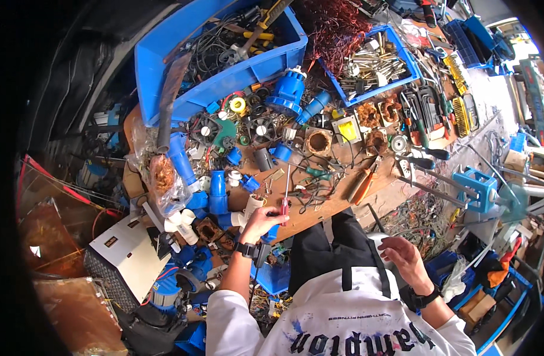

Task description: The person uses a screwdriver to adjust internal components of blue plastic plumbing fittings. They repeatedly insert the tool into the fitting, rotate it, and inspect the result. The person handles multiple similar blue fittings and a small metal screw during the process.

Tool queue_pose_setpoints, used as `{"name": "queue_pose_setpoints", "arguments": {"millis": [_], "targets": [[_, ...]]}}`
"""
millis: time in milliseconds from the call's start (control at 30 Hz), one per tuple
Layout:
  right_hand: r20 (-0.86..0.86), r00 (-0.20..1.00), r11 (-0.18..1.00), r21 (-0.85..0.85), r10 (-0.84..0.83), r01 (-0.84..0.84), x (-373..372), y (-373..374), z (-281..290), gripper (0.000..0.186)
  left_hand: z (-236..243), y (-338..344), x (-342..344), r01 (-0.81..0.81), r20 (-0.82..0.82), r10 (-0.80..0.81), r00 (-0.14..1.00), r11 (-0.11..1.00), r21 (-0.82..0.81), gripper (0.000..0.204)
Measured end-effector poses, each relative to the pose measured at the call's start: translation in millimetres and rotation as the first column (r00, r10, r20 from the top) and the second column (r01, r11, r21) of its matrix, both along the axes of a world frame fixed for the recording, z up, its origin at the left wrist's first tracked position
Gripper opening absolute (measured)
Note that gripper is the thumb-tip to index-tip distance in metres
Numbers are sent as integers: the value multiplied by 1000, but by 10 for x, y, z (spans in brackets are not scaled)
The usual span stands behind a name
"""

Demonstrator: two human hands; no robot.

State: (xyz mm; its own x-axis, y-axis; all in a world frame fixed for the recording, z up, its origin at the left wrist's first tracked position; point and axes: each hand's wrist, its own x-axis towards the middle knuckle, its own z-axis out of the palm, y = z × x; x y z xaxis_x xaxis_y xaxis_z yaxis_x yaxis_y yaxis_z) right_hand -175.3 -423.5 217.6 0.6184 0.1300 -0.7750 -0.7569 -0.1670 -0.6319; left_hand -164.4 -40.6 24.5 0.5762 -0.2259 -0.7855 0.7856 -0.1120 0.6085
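At the table's near edge, my left hand [265,223] is closed on the red handle of a screwdriver [285,207]. The screwdriver's long metal shaft points away over the tabletop. Beside that hand are a white plastic pipe piece [254,204] and several blue plastic fittings. My right hand [403,259] hangs in front of my body off the table, its fingers loosely bent and apart, with nothing seen in it. Pliers with orange handles [361,188] lie on the table between the two hands. Green-handled pliers [318,173] rest past the screwdriver.
A large blue crate [224,80] of cables and tools stands at the far left. A smaller blue tray [372,89] holds metal rods and bolts, near a heap of copper wire [331,32]. Rusty square parts [318,141] and hand tools crowd the wooden table [331,204].
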Motion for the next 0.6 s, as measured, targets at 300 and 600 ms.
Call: {"name": "queue_pose_setpoints", "arguments": {"millis": [300,600], "targets": [[-13,998,999,-3,54,-54,65,155,-26,27,186,-14,-71,-98,-19,96,995,975,-201,19],[2,1000,998,-49,25,-25,-22,-13,23,28,-75,-152,34,185,20,-287,958,668,721,26]]}}
